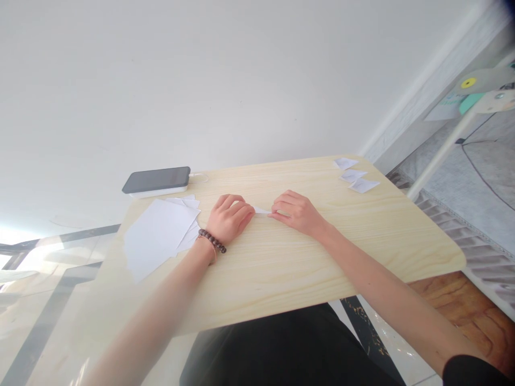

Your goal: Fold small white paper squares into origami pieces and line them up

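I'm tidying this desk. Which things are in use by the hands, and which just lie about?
In use: left hand, right hand, small paper piece, paper stack, folded pieces.
Lying about: phone, its cable, bracelet.

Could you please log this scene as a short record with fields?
Surface: light wooden table
Left hand: pressing one end of the small white paper; beaded bracelet on wrist
Right hand: pinching the paper's other end
Left of hands: stack of white sheets
Far left edge: phone on a white block
Far right corner: three folded paper pieces
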`<action>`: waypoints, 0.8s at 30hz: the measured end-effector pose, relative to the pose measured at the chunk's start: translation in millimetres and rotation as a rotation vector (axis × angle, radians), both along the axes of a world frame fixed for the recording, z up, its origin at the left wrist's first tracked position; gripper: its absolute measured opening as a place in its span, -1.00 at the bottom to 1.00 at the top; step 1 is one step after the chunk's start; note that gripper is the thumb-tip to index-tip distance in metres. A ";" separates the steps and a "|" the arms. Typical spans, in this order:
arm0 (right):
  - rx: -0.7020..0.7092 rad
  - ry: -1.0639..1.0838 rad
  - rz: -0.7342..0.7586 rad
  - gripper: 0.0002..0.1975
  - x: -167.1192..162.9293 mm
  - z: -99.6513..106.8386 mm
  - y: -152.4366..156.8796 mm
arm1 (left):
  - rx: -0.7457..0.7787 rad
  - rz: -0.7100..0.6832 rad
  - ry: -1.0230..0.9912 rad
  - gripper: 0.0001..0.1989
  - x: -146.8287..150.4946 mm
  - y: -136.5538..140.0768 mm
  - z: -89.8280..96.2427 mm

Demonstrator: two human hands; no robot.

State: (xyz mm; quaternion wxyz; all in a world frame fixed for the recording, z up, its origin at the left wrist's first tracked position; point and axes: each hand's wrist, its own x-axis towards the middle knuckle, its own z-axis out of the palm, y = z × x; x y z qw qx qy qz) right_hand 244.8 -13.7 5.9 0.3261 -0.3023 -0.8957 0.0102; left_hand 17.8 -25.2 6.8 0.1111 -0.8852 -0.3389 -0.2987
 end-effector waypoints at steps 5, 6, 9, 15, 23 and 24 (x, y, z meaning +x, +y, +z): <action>-0.063 0.015 -0.030 -0.80 7.5 -0.3 1.7 | 0.040 0.053 -0.012 -0.90 -3.9 1.6 0.0; -0.085 0.023 -0.039 -0.80 7.3 -0.5 1.5 | 0.043 0.045 -0.011 -0.90 -3.7 1.7 -0.3; -0.186 0.046 -0.088 -0.78 1.6 -1.9 -0.3 | 0.051 0.017 -0.011 -0.91 -0.5 1.2 -1.2; -0.481 0.172 -0.176 -0.80 -12.3 -7.6 -2.3 | 0.033 -0.014 -0.001 -0.90 2.8 0.3 -1.7; -0.442 0.259 -0.133 -0.87 -11.4 -9.6 -0.3 | -0.196 -0.037 0.015 -0.85 2.9 -2.5 0.2; -0.414 0.246 -0.123 -0.88 -11.8 -9.2 -0.9 | -0.229 -0.006 0.008 -0.81 3.5 -2.6 0.1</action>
